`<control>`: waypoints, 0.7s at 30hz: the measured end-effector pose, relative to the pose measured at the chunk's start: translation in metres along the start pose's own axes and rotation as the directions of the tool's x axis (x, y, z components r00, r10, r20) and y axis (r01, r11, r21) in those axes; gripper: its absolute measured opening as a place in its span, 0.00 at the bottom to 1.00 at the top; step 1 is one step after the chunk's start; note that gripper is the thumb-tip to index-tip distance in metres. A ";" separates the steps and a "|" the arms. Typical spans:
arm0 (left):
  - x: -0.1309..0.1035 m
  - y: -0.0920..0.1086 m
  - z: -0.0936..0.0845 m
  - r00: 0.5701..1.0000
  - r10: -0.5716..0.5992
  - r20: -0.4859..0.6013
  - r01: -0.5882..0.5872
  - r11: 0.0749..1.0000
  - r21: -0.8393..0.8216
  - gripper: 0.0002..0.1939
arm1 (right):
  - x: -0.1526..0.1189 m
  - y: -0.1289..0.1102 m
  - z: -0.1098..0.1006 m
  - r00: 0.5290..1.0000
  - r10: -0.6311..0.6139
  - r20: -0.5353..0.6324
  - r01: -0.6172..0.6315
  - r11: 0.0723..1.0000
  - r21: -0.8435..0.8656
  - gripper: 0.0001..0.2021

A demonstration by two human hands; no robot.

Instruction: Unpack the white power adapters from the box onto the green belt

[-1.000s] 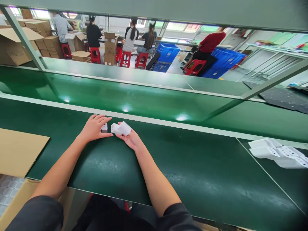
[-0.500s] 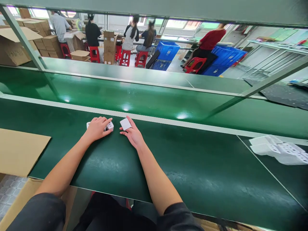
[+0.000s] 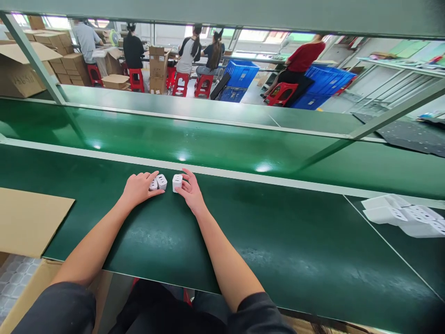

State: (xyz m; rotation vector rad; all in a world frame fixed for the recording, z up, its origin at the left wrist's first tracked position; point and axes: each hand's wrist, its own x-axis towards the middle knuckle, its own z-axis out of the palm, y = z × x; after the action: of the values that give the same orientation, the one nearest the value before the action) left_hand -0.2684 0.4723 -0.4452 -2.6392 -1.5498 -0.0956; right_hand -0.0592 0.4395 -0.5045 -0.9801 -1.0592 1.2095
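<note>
Green worktop, white block between right fingers

Both forearms, the left and the right, reach forward and angle inward, bringing the hands near each other but apart. The left hand is palm down, its fingers bent together and its thumb stretched toward the right hand. That one is turned inward, fingers curled and thumb opposite them.

The white block in the right hand now shows its slotted face upward instead of a plain side.
</note>
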 end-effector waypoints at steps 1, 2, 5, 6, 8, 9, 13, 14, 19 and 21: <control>0.001 0.002 0.001 1.000 0.011 -0.019 -0.011 1.000 -0.004 0.40 | 0.000 0.000 0.001 1.000 -0.028 0.008 0.028 0.999 -0.044 0.35; 0.001 0.003 0.001 0.999 0.022 -0.037 -0.023 1.000 -0.006 0.39 | 0.000 -0.001 0.001 0.999 -0.052 0.014 0.053 0.994 -0.098 0.34; 0.002 0.004 0.002 0.996 0.065 -0.063 -0.066 0.998 -0.017 0.33 | 0.000 -0.002 0.002 0.996 -0.093 0.018 0.095 0.967 -0.235 0.24; 0.003 0.003 0.003 0.994 0.086 -0.065 -0.088 0.996 -0.028 0.31 | 0.000 -0.002 0.003 0.995 -0.092 0.024 0.095 0.967 -0.237 0.22; 0.004 0.002 0.004 0.989 0.128 -0.070 -0.132 0.990 -0.058 0.30 | 0.000 -0.001 0.003 0.995 -0.080 0.051 0.088 0.979 -0.185 0.21; 0.004 0.001 0.005 0.987 0.144 -0.072 -0.149 0.986 -0.069 0.29 | -0.001 0.000 0.003 0.995 -0.072 0.070 0.083 0.984 -0.160 0.21; 0.004 -0.006 0.002 0.982 0.168 -0.083 -0.174 0.983 -0.063 0.30 | -0.003 0.001 0.005 0.990 -0.041 0.133 0.069 0.976 -0.208 0.29; 0.003 -0.008 0.000 0.981 0.169 -0.092 -0.175 0.983 -0.059 0.32 | -0.004 0.000 0.005 0.989 -0.048 0.139 0.080 0.968 -0.236 0.31; 0.000 -0.024 -0.009 0.984 0.128 -0.120 -0.138 0.987 -0.077 0.42 | -0.009 -0.003 0.005 0.966 -0.189 0.178 0.248 0.871 -0.424 0.33; -0.001 -0.028 -0.008 0.988 0.120 -0.100 -0.130 0.986 -0.103 0.42 | -0.011 -0.002 0.005 0.950 -0.236 0.205 0.309 0.806 -0.505 0.31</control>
State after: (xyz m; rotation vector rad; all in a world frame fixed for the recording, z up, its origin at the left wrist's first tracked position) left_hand -0.2930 0.4846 -0.4367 -2.7637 -1.3849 -0.2998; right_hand -0.0643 0.4288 -0.5024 -1.1235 -1.6404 0.7536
